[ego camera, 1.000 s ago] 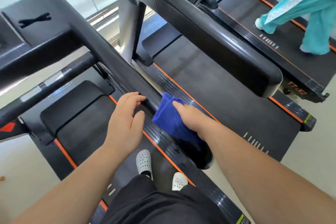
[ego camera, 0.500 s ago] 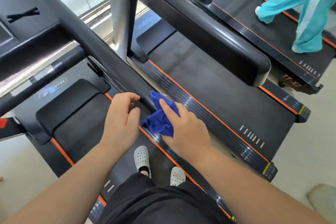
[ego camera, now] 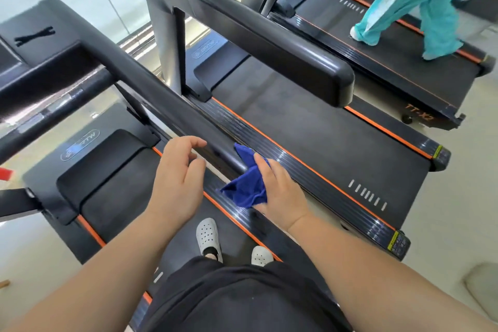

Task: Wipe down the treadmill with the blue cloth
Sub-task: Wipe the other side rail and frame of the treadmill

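Observation:
I stand on a black treadmill with orange trim; its belt [ego camera: 118,197] lies under my white shoes [ego camera: 207,236]. Its right handrail [ego camera: 151,83] slopes down from the console towards me. My right hand [ego camera: 280,191] grips a bunched blue cloth [ego camera: 245,186] against the lower end of that handrail, index finger stretched along the cloth. Part of the cloth hangs loose below the rail. My left hand [ego camera: 177,180] hovers just left of the rail with fingers loosely curled and holds nothing.
A second treadmill [ego camera: 310,127] stands close on the right, its thick handrail [ego camera: 269,43] at arm height. A person in teal trousers [ego camera: 431,8] walks on a third treadmill at the far right. Pale floor lies between and behind the machines.
My right hand slid the cloth along the handrail's end and now holds it more loosely against the tip. My left hand lifted its fingers off the rail.

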